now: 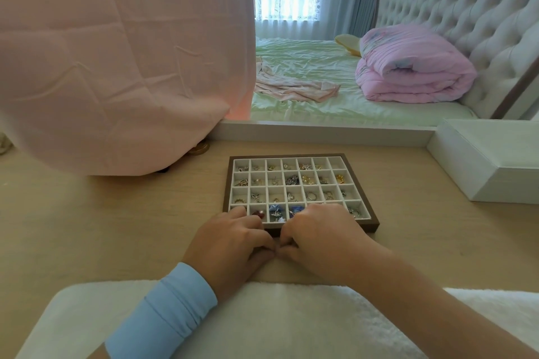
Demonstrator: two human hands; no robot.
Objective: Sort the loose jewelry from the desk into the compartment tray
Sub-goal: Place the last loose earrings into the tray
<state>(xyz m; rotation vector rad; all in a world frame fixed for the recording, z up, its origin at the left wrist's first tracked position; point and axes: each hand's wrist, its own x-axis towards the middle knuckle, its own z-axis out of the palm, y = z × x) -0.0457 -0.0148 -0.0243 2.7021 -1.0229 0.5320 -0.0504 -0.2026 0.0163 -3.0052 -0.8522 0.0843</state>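
Tray (227,183): brown frame, jewelry (311,195) in compartments, on desk (116,213).
Left hand (233,237): tray's 7 o'clock, fingers curled, hold unclear.
Right hand (318,230): tray's 6 o'clock, same; thumbs touch.

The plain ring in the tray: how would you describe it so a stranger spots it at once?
On the desk sits a brown-framed tray of white cells, four rows of seven. Count to the third row from the far edge, fifth cell from the left: the ring. It is one plain round hoop, while neighbouring cells hold small tangled pieces.
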